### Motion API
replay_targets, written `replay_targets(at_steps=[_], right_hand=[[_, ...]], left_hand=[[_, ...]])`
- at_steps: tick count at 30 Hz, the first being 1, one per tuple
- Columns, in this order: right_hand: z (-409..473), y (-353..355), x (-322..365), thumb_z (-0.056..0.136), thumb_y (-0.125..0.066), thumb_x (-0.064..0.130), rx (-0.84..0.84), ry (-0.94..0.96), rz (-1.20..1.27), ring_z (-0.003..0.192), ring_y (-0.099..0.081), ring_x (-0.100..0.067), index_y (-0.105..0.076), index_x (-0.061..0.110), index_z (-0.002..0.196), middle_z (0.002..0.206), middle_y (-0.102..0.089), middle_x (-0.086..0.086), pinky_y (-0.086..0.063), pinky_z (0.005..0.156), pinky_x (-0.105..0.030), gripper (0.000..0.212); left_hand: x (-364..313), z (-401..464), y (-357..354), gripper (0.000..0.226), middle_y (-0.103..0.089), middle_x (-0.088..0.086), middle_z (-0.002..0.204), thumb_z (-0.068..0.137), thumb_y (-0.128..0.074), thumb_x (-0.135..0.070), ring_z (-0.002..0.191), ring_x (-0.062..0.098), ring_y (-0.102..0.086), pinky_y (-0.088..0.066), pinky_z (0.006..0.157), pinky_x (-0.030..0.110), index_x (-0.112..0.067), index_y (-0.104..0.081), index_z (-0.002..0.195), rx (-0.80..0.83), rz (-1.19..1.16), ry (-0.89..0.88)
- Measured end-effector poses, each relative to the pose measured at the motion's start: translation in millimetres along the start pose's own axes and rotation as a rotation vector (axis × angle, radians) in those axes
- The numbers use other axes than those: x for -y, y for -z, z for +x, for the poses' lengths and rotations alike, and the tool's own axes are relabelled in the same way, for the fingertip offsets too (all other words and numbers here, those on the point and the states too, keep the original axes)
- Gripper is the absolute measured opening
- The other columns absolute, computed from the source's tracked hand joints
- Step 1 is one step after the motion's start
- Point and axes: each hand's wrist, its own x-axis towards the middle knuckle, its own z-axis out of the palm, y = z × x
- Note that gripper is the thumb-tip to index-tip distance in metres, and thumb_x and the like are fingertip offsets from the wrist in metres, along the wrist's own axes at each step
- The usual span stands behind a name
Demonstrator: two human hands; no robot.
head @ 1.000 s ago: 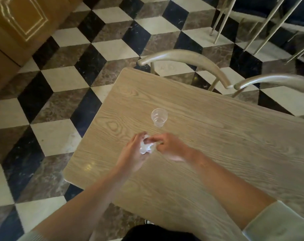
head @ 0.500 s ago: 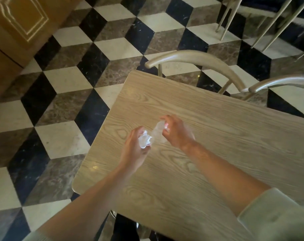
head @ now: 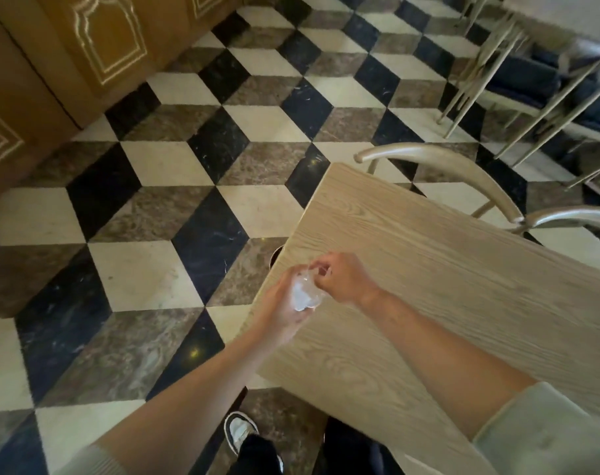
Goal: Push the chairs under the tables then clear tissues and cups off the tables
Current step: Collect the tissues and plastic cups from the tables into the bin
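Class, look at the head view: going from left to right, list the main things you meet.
Wooden cabinet → left hand holding the tissue → right hand → near chair back → second chair back.

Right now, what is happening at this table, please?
A person is clearing a wooden table. The left hand holds a clear plastic cup with a crumpled white tissue in it, above the table's near-left edge. The right hand is at the cup's rim, its fingers pinched there; whether it grips the cup or the tissue is hard to tell. The visible tabletop has nothing else on it. Two chairs stand at the far side, their backs close to the table edge.
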Motion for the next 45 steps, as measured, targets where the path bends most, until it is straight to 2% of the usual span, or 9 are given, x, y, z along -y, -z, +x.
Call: replay_targets(at_steps=[7, 11, 15, 18, 23, 26, 32, 39, 45], right_hand=[[33, -82, 122, 0.09, -0.062, 0.009, 0.201, 0.1, -0.157, 0.065, -0.056, 0.001, -0.074, 0.015, 0.11, 0.076, -0.061, 0.014, -0.039, 0.053, -0.004, 0.024], [54, -123, 180, 0.1, -0.051, 0.003, 0.321, 0.133, -0.3, 0.109, -0.067, -0.028, -0.065, 0.004, 0.12, 0.117, -0.069, -0.009, -0.051, 0.087, -0.031, 0.024], [93, -162, 222, 0.093, -0.062, 0.004, 0.204, 0.086, -0.206, 0.112, -0.064, -0.037, -0.066, 0.0, 0.121, 0.12, -0.068, -0.021, -0.044, 0.074, -0.023, 0.028], [110, -164, 236, 0.094, -0.06, 0.009, 0.183, 0.04, -0.176, 0.111, -0.065, -0.035, -0.066, 0.003, 0.121, 0.118, -0.068, -0.019, -0.049, 0.085, -0.033, 0.029], [182, -158, 225, 0.096, -0.061, 0.014, 0.15, -0.062, -0.091, 0.101, -0.068, -0.026, -0.07, 0.008, 0.112, 0.112, -0.072, -0.012, -0.051, 0.081, -0.03, 0.02], [234, -143, 208, 0.099, -0.06, 0.02, 0.133, -0.133, -0.058, 0.084, -0.066, -0.018, -0.066, 0.013, 0.083, 0.092, -0.073, -0.003, -0.047, 0.072, -0.025, 0.018], [275, -90, 152, 0.099, -0.056, 0.014, 0.156, -0.345, 0.34, 0.089, -0.069, -0.026, -0.067, 0.006, 0.102, 0.101, -0.073, -0.014, -0.057, 0.082, -0.037, 0.014], [279, -44, 114, 0.098, -0.063, 0.019, -0.098, -0.639, 0.482, 0.071, -0.069, -0.023, -0.079, 0.007, 0.1, 0.094, -0.078, -0.013, -0.057, 0.066, -0.034, 0.021], [297, -33, 87, 0.092, -0.056, 0.014, -0.337, -0.894, 0.627, 0.056, -0.067, -0.02, -0.076, 0.013, 0.086, 0.078, -0.075, -0.008, -0.055, 0.056, -0.031, 0.021]], left_hand=[[61, -42, 101, 0.078, -0.061, -0.011, 0.132, 0.079, -0.086, -0.026, 0.118, 0.003, -0.055, -0.051, 0.101, 0.03, -0.039, -0.039, 0.139, -0.2, 0.037, 0.042], [92, -56, 147, 0.087, -0.061, 0.002, 0.135, 0.079, -0.086, -0.021, 0.121, 0.01, -0.055, -0.044, 0.097, 0.018, -0.03, -0.033, 0.146, -0.208, 0.093, 0.003], [123, -49, 187, 0.08, -0.063, 0.007, 0.123, 0.077, -0.082, -0.013, 0.11, 0.023, -0.058, -0.049, 0.089, 0.03, -0.024, -0.041, 0.145, -0.261, 0.091, 0.063], [132, -34, 205, 0.077, -0.063, 0.007, 0.122, 0.078, -0.081, -0.011, 0.11, 0.025, -0.054, -0.049, 0.089, 0.038, -0.019, -0.044, 0.145, -0.259, 0.136, 0.053], [150, 45, 223, 0.077, -0.063, 0.003, 0.126, 0.078, -0.08, -0.011, 0.112, 0.022, -0.052, -0.047, 0.092, 0.036, -0.019, -0.045, 0.146, -0.134, 0.175, 0.034], [165, 105, 228, 0.08, -0.061, 0.004, 0.136, 0.079, -0.084, -0.017, 0.122, 0.024, -0.053, -0.043, 0.101, 0.033, -0.018, -0.042, 0.148, -0.015, 0.226, -0.017], [180, 226, 214, 0.088, -0.058, 0.005, 0.143, 0.078, -0.086, -0.026, 0.124, 0.024, -0.06, -0.043, 0.098, 0.028, -0.024, -0.034, 0.148, 0.33, 0.38, -0.133], [136, 307, 185, 0.089, -0.05, -0.003, 0.146, 0.081, -0.085, -0.03, 0.124, 0.016, -0.057, -0.039, 0.097, 0.021, -0.032, -0.027, 0.149, 0.591, 0.356, -0.287], [114, 373, 169, 0.112, -0.037, 0.0, 0.151, 0.077, -0.084, -0.041, 0.137, 0.02, -0.041, -0.041, 0.111, 0.041, -0.031, -0.008, 0.159, 0.811, 0.337, -0.347]])
